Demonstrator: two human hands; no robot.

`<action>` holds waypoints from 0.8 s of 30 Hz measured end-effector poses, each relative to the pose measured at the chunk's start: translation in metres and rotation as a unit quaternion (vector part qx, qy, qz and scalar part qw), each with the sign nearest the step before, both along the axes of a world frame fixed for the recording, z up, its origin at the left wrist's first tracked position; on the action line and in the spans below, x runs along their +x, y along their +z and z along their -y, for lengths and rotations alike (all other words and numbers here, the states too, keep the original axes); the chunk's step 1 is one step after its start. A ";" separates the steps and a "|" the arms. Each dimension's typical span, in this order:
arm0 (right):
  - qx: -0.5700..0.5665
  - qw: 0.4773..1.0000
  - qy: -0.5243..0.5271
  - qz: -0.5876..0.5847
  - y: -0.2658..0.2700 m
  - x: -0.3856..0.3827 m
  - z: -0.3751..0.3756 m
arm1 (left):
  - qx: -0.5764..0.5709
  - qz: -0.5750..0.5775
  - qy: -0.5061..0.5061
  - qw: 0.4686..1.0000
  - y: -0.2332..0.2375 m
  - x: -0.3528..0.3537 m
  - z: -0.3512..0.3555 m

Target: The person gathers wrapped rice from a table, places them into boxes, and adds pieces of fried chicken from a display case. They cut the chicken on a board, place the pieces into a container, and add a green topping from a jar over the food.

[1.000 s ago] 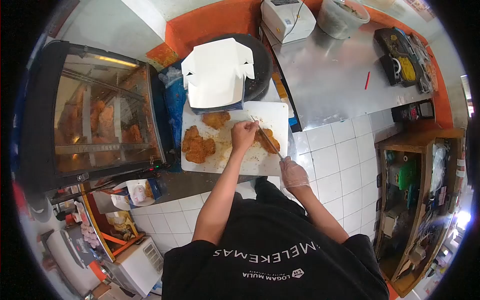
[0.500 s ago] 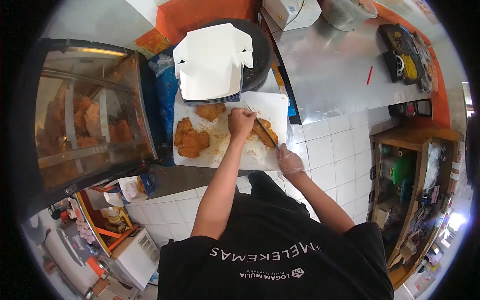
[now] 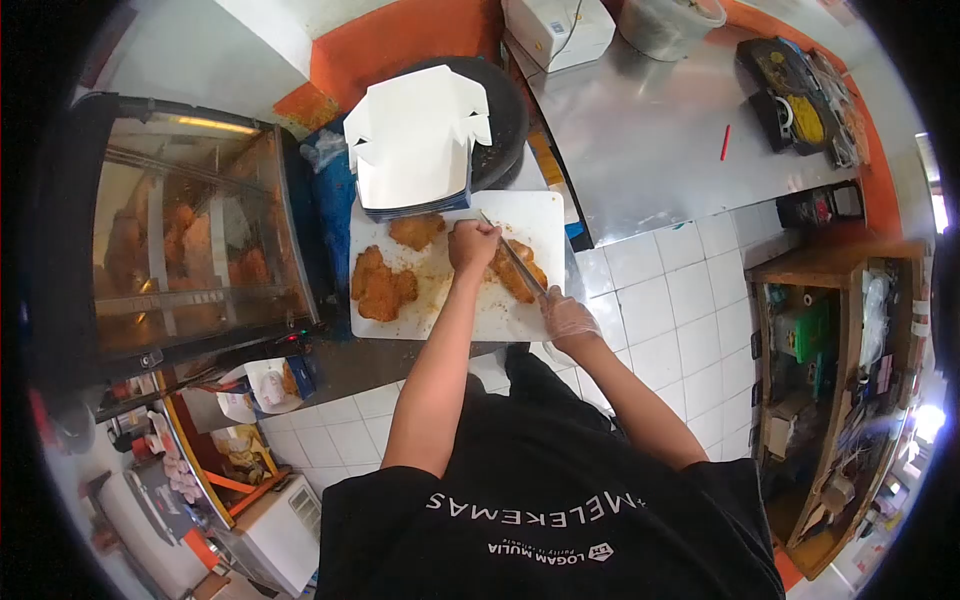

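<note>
A white cutting board [image 3: 528, 212] carries three breaded fried cutlets. My bare left hand [image 3: 472, 246] presses down on the right-hand cutlet [image 3: 520, 272]. In its clear plastic glove, my right hand [image 3: 566, 316] grips the handle of a long knife [image 3: 512, 256]. The blade lies diagonally across that cutlet, just right of my left hand's fingers. A larger cutlet [image 3: 382, 286] lies at the board's left, and a smaller one [image 3: 415, 230] sits near its far edge.
A stack of open white paper boxes [image 3: 415, 140] rests on a black round tray [image 3: 508, 110] behind the board. A glass warming cabinet [image 3: 190, 230] with fried pieces stands to the left. The steel counter [image 3: 650, 150] on the right holds a red pen [image 3: 724, 142].
My right hand and the knife have slid slightly up and left along the cutlet. My left hand stays pressed on it. The view has shifted a little.
</note>
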State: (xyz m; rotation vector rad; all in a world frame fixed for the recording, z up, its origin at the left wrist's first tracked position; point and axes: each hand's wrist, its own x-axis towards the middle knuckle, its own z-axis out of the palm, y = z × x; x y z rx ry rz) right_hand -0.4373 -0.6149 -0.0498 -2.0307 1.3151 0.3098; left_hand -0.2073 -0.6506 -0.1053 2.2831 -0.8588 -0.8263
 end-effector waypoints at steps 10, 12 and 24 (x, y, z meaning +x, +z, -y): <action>0.030 0.999 -0.037 0.024 -0.001 -0.016 -0.029 | -0.077 0.007 -0.138 0.987 0.030 -0.008 -0.043; 0.036 0.998 -0.054 0.028 0.025 -0.029 -0.030 | -0.132 0.003 -0.241 0.961 0.058 0.000 -0.055; 0.049 0.979 -0.196 0.033 0.038 -0.084 -0.051 | -0.105 0.150 -0.545 0.818 0.069 -0.014 -0.033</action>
